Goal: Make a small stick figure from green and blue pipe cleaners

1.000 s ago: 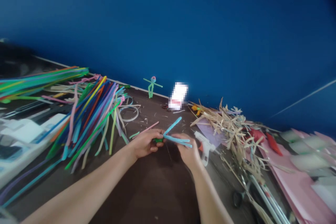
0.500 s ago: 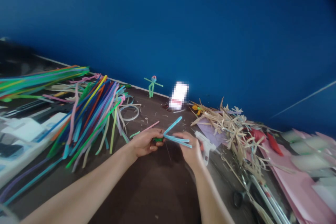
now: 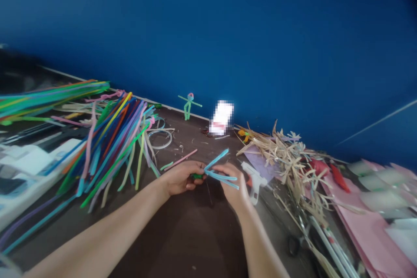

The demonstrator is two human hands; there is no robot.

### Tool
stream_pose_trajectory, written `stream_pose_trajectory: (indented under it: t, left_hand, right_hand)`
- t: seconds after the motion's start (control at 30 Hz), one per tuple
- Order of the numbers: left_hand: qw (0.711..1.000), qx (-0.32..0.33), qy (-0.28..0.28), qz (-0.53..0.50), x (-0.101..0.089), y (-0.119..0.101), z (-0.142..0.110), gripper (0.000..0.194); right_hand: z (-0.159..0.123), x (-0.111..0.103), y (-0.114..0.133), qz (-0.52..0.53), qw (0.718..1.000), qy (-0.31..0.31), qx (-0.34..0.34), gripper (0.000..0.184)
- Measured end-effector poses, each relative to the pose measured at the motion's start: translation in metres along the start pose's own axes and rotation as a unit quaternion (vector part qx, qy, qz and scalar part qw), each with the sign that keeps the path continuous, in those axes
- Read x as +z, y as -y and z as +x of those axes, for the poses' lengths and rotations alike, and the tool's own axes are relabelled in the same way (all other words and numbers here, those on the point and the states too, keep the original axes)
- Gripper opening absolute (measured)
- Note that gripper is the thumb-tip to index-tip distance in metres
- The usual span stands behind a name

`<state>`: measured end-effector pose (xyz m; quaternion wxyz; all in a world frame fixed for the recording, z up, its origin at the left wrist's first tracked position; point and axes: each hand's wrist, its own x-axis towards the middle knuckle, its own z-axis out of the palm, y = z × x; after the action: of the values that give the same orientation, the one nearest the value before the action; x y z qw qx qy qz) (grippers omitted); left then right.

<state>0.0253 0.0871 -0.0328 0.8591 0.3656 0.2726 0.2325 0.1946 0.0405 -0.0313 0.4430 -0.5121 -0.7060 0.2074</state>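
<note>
My left hand (image 3: 186, 178) is closed in a pinch around the joined end of some light blue pipe cleaners (image 3: 217, 159). A bit of dark green (image 3: 197, 176) shows beneath its fingertips. From that end the blue strands fan out to the right, one angled up and two nearly level. My right hand (image 3: 233, 186) has its curled fingers against these strands, which pass across it; its thumb is partly hidden. Beyond the hands, a small green pipe cleaner figure (image 3: 188, 107) with a blue and pink head stands near the wall, arms spread.
Many coloured pipe cleaners (image 3: 114, 139) lie at left beside a white box-like object (image 3: 48, 173). A clear tape ring (image 3: 161, 140) and a blurred bright phone-like panel (image 3: 221, 117) are at the back. At right are a white glue gun (image 3: 255, 181), dried straw pieces (image 3: 276, 147), scissors (image 3: 295, 243) and pink sheets (image 3: 368, 234).
The blue strands have tilted slightly downward, their free ends lower than before. Both hands stay close together in about the same place.
</note>
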Motion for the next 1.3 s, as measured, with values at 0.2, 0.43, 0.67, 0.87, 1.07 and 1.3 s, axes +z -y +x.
stream_pose_trajectory:
  t: [0.2,0.43,0.67,0.87,1.07,1.3]
  left_hand:
    - [1.000,-0.004,-0.006,0.015,0.001,0.001,0.000,0.010]
    - [1.000,0.003,0.000,0.021,0.000,0.001,-0.001,0.010]
    - [0.999,-0.004,0.009,0.031,0.002,0.001,-0.002,0.009]
    - [0.999,-0.002,0.017,0.036,0.001,0.002,-0.002,0.009]
    - [0.999,-0.003,0.014,0.046,0.001,0.003,-0.001,0.009]
    - [0.999,-0.003,-0.001,0.045,0.002,0.003,-0.001,0.009]
  right_hand:
    - [0.000,0.001,0.005,-0.010,1.000,-0.014,0.011,0.021]
    - [0.002,-0.002,0.012,0.038,0.999,0.004,0.028,0.011]
    - [0.002,0.002,0.009,0.029,0.998,-0.017,0.059,0.008]
    - [0.001,0.004,0.008,0.018,0.997,-0.026,0.065,0.009]
    - [0.000,0.005,0.007,0.006,0.998,-0.028,0.057,0.011]
    - [0.000,0.004,0.007,-0.010,0.998,-0.030,0.055,0.011]
